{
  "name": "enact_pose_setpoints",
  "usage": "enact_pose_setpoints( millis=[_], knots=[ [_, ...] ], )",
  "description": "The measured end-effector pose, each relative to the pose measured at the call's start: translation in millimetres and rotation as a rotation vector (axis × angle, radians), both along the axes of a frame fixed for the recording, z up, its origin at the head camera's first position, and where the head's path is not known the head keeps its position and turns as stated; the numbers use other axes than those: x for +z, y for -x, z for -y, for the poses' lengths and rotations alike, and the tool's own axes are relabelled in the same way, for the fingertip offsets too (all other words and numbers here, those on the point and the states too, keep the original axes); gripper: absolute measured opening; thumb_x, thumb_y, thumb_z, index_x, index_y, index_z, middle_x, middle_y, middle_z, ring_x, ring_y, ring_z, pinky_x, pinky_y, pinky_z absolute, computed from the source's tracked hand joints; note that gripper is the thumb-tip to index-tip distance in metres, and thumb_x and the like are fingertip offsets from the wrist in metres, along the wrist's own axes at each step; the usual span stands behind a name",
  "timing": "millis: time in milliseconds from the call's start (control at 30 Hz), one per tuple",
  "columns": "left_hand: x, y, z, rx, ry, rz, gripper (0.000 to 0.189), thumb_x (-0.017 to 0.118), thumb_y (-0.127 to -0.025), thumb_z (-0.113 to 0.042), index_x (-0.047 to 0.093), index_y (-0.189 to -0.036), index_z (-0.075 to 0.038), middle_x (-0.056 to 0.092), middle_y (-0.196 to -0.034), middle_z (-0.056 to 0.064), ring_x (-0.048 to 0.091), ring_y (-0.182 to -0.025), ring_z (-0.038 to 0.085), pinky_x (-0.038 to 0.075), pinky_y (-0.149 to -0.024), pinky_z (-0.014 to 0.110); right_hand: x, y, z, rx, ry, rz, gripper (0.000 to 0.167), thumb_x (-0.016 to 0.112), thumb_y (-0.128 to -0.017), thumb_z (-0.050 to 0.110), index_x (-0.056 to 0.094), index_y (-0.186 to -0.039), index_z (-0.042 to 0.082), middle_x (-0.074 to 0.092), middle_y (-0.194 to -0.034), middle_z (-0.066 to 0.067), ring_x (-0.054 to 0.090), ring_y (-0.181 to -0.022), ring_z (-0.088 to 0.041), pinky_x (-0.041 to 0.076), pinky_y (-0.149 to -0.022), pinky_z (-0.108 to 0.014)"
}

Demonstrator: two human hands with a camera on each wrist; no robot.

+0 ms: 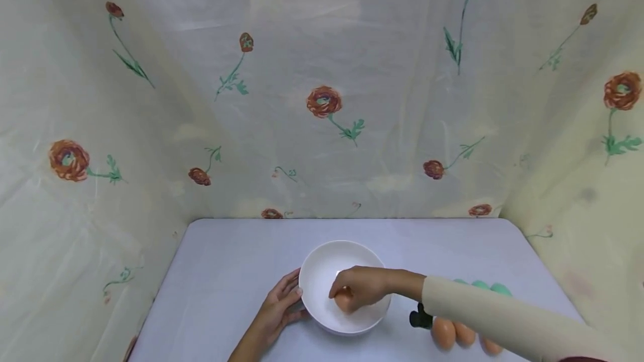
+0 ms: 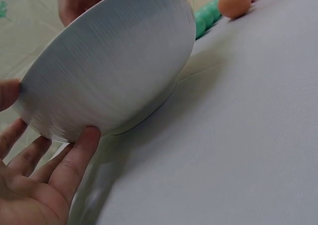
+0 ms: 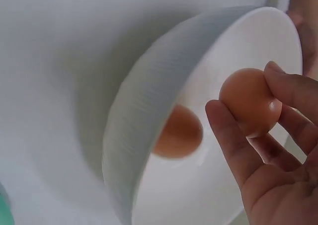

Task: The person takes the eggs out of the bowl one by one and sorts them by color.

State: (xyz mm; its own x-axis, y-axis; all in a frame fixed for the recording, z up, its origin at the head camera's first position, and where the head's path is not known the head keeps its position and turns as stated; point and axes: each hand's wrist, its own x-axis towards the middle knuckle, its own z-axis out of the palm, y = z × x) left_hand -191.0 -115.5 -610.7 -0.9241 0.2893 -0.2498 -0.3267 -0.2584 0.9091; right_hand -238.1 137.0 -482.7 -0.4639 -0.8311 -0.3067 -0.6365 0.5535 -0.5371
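Note:
A white bowl [image 1: 318, 272] stands on the table. My left hand [image 1: 276, 309] is at its left side, fingers spread and fairly straight against the outer wall, with the thumb by the rim. Over the bowl, my right hand [image 1: 364, 285] holds a brown egg [image 3: 251, 103] between thumb and fingertips. Inside the bowl lies another brown egg [image 3: 180, 133], partly hidden by the near wall in the right wrist view. From the left wrist camera, the outer wall of the bowl [image 2: 119, 61] fills the upper left.
Several brown eggs [image 1: 444, 333] lie right of the bowl, partly behind the right sleeve [image 1: 483, 306]. Beyond that sleeve are rounded green shapes [image 1: 480, 284]. A small black object [image 1: 420, 317] sits beside the eggs. Flowered cloth [image 1: 282, 144] hangs around the white table [image 1: 226, 261].

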Motion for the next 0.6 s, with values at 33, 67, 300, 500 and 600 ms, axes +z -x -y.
enact_pose_setpoints(
  millis=[33, 67, 300, 500, 600],
  knots=[
    [0.2, -0.2, 0.1, -0.001, 0.001, 0.001, 0.066, 0.065, -0.097, -0.028, 0.036, -0.155, -0.016, 0.03, -0.162, 0.019, 0.057, -0.13, 0.028, 0.056, -0.098, 0.054, 3.4, -0.5, -3, -0.014, 0.013, 0.014, 0.038, 0.078, -0.085, 0.011, 0.07, -0.122, 0.012, 0.069, -0.116, 0.002, 0.056, -0.098, -0.004, 0.049, -0.089, -0.019],
    [0.7, -0.4, 0.3, -0.001, 0.003, -0.001, 0.066, 0.065, -0.097, -0.029, 0.036, -0.155, -0.016, 0.03, -0.162, 0.019, 0.057, -0.13, 0.028, 0.056, -0.098, 0.053, 6.8, -1.1, -6, -0.028, 0.025, 0.028, 0.038, 0.077, -0.086, 0.012, 0.07, -0.123, 0.012, 0.069, -0.118, 0.002, 0.057, -0.101, -0.004, 0.05, -0.091, -0.021],
    [1.9, -1.7, 0.6, 0.001, 0.017, -0.007, 0.066, 0.065, -0.096, -0.027, 0.037, -0.154, -0.015, 0.03, -0.162, 0.02, 0.057, -0.129, 0.026, 0.056, -0.097, 0.054, 27.2, -6.8, -42, -0.118, 0.104, 0.084, 0.038, 0.076, -0.088, 0.014, 0.068, -0.125, 0.009, 0.067, -0.125, -0.003, 0.061, -0.111, -0.013, 0.056, -0.095, -0.033],
    [0.8, -2.8, 0.3, -0.014, 0.005, -0.017, 0.066, 0.064, -0.098, -0.025, 0.034, -0.155, -0.015, 0.029, -0.162, 0.019, 0.058, -0.127, 0.025, 0.055, -0.098, 0.053, 41.1, -15.5, -85, -0.28, 0.097, 0.142, 0.04, 0.076, -0.089, 0.022, 0.067, -0.127, 0.011, 0.066, -0.128, -0.004, 0.061, -0.112, -0.021, 0.057, -0.094, -0.043],
    [0.8, -3.8, 1.0, -0.011, 0.008, -0.019, 0.066, 0.064, -0.097, -0.026, 0.034, -0.155, -0.015, 0.029, -0.162, 0.019, 0.058, -0.128, 0.025, 0.055, -0.099, 0.053, 41.7, -21.7, -108, -0.351, 0.093, 0.134, 0.04, 0.077, -0.088, 0.023, 0.067, -0.126, 0.014, 0.066, -0.128, -0.004, 0.061, -0.112, -0.024, 0.057, -0.091, -0.044]
  ],
)
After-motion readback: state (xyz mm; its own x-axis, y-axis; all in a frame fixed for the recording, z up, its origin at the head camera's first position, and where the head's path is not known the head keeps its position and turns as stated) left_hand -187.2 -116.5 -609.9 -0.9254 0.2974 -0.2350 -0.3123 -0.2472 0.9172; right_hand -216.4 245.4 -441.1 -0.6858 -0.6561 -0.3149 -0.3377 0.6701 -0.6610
